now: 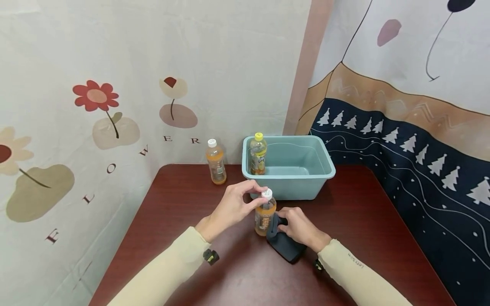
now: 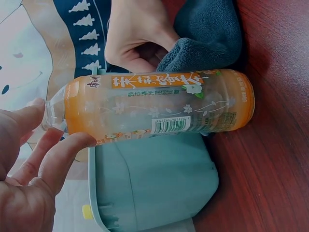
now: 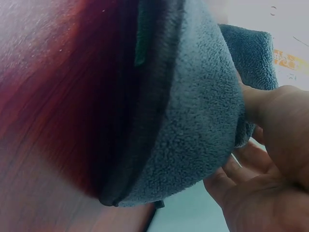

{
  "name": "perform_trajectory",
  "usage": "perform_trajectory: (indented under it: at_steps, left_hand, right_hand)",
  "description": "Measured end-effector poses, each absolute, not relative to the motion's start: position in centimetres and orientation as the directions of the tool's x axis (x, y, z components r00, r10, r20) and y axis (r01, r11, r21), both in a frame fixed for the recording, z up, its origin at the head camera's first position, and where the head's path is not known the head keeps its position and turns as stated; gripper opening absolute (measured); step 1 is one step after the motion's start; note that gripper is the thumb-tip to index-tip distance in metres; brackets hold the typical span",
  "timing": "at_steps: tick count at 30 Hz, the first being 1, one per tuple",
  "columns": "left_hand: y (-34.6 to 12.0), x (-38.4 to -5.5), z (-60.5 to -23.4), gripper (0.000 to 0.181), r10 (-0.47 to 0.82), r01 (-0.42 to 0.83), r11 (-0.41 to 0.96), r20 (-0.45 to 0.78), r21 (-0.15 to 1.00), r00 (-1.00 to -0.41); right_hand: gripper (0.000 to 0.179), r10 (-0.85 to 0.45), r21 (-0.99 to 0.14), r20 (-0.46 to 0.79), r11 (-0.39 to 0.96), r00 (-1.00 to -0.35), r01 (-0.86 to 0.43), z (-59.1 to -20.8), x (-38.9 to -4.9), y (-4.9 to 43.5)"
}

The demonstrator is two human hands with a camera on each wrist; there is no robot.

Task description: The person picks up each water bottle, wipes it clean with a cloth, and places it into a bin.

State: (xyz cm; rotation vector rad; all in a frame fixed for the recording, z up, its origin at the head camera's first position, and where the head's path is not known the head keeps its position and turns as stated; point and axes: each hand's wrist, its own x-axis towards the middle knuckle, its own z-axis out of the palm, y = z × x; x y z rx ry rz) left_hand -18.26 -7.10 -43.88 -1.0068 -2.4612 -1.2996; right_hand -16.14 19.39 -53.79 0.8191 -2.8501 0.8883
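A clear plastic bottle (image 1: 264, 220) with a white cap and an orange label stands upright near the middle of the table. My left hand (image 1: 234, 205) pinches it at the cap and neck between thumb and fingers. The left wrist view shows the orange-labelled side of the bottle (image 2: 154, 104) with its barcode. My right hand (image 1: 300, 226) grips a dark blue-grey towel (image 1: 284, 245) and holds it against the bottle's right side. Part of the towel (image 3: 198, 116) hangs down toward the table in the right wrist view.
Behind the hands stands a light teal plastic basin (image 1: 292, 189), with a yellow-capped bottle (image 1: 258, 155) inside at its left end. Another white-capped bottle (image 1: 216, 163) stands left of the basin. The dark red table (image 1: 172, 204) backs onto a printed wall cloth (image 1: 229, 63).
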Motion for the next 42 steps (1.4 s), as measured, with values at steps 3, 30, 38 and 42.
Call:
perform_trajectory:
  at_steps: [3,30,38,42]
  left_hand:
    - [-7.1,-18.2,-43.9,0.018,0.480,0.638,0.390,0.444,0.664,-0.756]
    - [-7.0,-18.3,-43.4,0.020,0.478,0.654,0.390,0.465,0.648,-0.745]
    - [-7.2,-18.3,-43.4,0.019,0.504,0.655,0.394,0.444,0.645,-0.741]
    - [-7.3,-18.2,-43.4,0.019,0.499,0.655,0.397,0.448,0.643,-0.742]
  right_hand:
    - [0.043,-0.467,-0.532,0.191,0.690,-0.864,-0.491,-53.7,-16.2,19.4]
    - [0.053,-0.395,-0.575,0.401,0.594,-0.826,-0.563,-43.6,-16.1,20.0]
    - [0.051,-0.387,-0.591,0.377,0.599,-0.841,-0.540,-43.6,-15.7,19.7]
    - [0.054,-0.391,-0.607,0.364,0.589,-0.845,-0.534,-43.6,-15.4,19.5]
